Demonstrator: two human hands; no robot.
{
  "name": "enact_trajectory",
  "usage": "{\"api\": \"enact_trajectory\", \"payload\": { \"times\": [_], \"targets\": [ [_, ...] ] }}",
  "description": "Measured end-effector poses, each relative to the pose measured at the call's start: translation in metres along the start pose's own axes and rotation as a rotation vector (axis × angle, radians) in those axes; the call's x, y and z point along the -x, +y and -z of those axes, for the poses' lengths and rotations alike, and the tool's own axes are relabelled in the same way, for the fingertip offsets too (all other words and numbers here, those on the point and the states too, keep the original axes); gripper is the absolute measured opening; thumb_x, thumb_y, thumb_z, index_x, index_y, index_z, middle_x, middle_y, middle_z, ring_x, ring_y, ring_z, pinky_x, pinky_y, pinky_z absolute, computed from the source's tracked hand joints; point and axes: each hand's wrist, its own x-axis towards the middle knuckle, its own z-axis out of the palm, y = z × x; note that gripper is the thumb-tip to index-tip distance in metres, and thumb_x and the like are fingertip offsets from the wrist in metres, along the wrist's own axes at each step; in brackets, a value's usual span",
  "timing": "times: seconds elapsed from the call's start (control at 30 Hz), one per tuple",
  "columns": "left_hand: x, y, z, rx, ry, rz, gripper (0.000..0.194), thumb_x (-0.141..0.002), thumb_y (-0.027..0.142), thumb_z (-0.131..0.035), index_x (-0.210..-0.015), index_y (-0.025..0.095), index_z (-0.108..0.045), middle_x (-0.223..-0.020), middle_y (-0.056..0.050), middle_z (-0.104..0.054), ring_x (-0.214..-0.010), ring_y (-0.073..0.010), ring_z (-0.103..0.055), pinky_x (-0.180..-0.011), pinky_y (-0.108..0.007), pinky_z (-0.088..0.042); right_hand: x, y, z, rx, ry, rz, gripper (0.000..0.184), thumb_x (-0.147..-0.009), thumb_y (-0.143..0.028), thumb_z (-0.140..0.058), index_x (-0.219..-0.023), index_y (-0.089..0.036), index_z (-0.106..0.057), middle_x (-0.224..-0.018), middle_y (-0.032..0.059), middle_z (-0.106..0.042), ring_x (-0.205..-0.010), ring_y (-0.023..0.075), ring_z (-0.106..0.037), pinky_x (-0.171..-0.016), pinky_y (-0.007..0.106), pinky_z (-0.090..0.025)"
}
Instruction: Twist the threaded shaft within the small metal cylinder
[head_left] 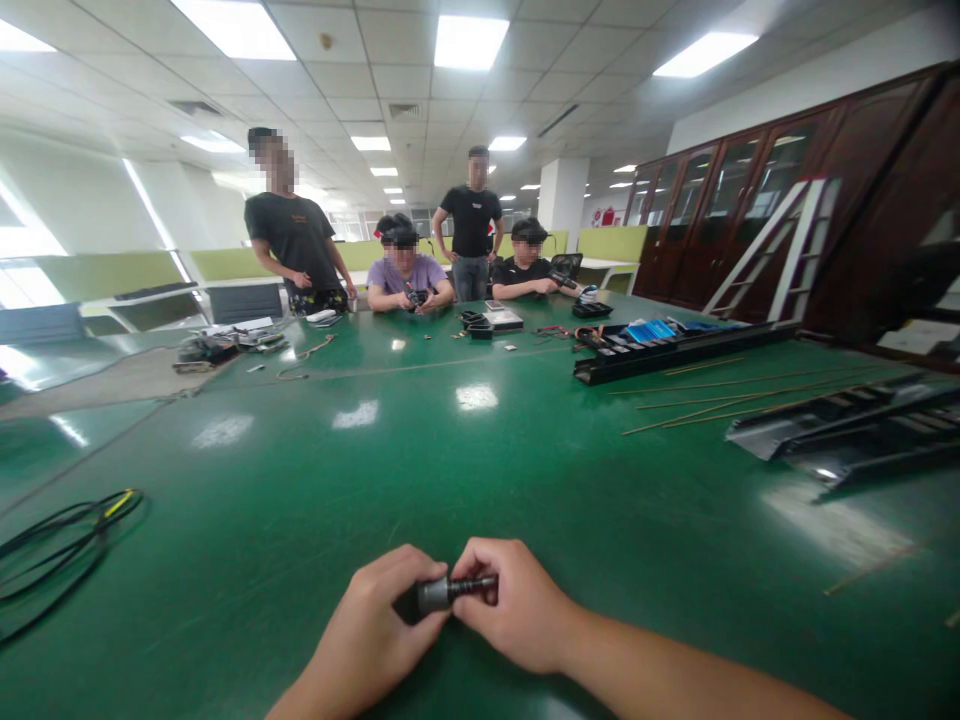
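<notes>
Low in the middle of the head view, both my hands meet over the green table (465,470). My left hand (371,635) is closed around the thicker grey end of a small dark cylindrical part (448,591). My right hand (517,605) pinches the thinner black ribbed end of the same part. The part lies level between the two hands, just above the table top. What the palms cover of it is hidden.
Black cables (56,545) lie at the left. Long black trays (855,430) and thin rods (720,400) sit at the right, with another tray (660,350) holding blue items behind. Several people are across the table, two seated at work (409,275).
</notes>
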Motion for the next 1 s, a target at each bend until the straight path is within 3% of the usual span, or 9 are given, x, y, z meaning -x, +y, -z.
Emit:
{"api": "enact_trajectory", "payload": {
  "times": [1.0],
  "targets": [
    [0.0009,0.0038,0.001,0.0,-0.022,0.029,0.018,-0.079,0.012,-0.068,-0.093,0.022,-0.072,-0.085,-0.004,-0.071,-0.08,-0.0191,-0.067,-0.072,-0.027,-0.052,0.0007,-0.0044,0.0015,-0.014,-0.007,-0.058,0.01,-0.067,-0.012,-0.067,-0.074,-0.017,-0.064,-0.066,-0.0036,-0.059,-0.06,0.0116,-0.049,-0.058,0.022,-0.037]
  ]
}}
